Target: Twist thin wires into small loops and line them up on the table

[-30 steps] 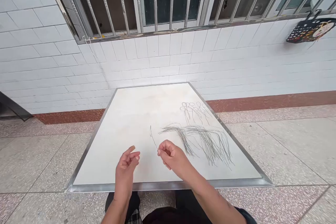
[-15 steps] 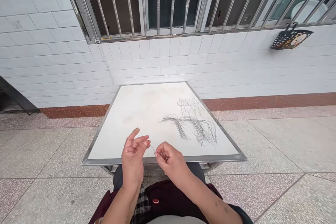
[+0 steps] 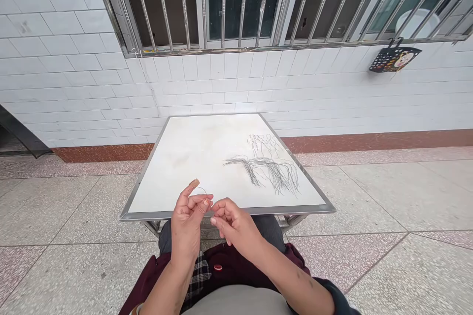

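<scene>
Near the front edge of the white-topped table [image 3: 192, 157], my left hand [image 3: 188, 216] pinches a thin dark wire [image 3: 201, 188] between thumb and index finger. Part of the wire curves up in a small arc above those fingers. My right hand [image 3: 234, 224] is right beside the left fingertips, its fingers curled and its thumb close to them on the wire. The wire is too fine to follow between the two hands. To the right lies a loose bunch of thin dark wires [image 3: 277, 173]. Behind it are several wires bent into looped shapes [image 3: 263, 143].
The table has a grey metal rim [image 3: 229, 210] and stands close to a white tiled wall [image 3: 221, 83]. Above are barred windows [image 3: 244, 5]. A dark patterned bag [image 3: 393, 59] hangs from the bars at the right. Speckled stone floor [image 3: 369, 202] surrounds the table.
My right hand has moved left and up against the left fingertips, closing the gap where a straight length of wire showed. The left hand keeps its pinch. The view has shifted slightly.
</scene>
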### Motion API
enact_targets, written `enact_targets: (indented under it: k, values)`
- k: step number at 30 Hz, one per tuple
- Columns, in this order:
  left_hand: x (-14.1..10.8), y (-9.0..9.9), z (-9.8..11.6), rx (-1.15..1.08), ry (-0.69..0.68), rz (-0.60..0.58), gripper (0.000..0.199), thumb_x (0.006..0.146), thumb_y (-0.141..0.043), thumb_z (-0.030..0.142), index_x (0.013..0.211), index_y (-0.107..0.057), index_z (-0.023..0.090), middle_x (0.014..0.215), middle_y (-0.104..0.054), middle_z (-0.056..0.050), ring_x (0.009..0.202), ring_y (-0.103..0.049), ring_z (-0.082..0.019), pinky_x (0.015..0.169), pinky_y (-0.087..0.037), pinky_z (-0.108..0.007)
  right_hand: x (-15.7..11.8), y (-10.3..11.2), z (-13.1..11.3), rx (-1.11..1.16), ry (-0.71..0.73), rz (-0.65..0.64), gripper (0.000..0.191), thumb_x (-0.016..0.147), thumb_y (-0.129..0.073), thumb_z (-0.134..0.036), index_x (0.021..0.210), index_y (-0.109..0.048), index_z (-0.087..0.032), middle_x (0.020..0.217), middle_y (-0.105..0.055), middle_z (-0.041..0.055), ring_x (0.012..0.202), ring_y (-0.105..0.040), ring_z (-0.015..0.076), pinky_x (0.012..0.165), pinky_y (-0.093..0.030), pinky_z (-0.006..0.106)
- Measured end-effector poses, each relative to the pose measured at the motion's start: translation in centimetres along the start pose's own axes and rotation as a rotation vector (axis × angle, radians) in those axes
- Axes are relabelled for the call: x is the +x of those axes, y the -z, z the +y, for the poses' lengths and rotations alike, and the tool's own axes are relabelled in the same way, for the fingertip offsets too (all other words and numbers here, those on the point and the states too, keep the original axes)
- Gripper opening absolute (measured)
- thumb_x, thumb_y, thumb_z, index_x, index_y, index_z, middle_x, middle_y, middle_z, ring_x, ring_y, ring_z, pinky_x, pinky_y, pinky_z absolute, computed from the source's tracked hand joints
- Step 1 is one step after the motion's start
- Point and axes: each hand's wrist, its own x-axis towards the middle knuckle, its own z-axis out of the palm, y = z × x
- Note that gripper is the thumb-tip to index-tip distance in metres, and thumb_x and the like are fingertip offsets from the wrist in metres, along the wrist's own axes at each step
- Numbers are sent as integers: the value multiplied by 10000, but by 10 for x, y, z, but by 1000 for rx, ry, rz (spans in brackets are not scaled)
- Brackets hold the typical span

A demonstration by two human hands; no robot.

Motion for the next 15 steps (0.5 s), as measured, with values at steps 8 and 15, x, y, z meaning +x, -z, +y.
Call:
enact_targets:
  k: [8,15]
  values:
    - [-8,4,2,116,9,-79,542,822,-627,314,1325,-445,225,802,-656,1,825,-615,-155,867,-443,-323,-2,-1,-2,-179,97,61,141,842,-549,-282,961,-490,-236,677,-510,-58,588,-471,98,553,-375,215]
    - [-11,4,-1,213,40,-140,573,821,-620,341,1346,-423,222,799,-662,-9,848,-618,-183,870,-444,-338,-3,6,-2,-203,149,94,266,896,-494,-322,1154,-496,-254,783,-552,-24,642,-483,114,600,-374,229]
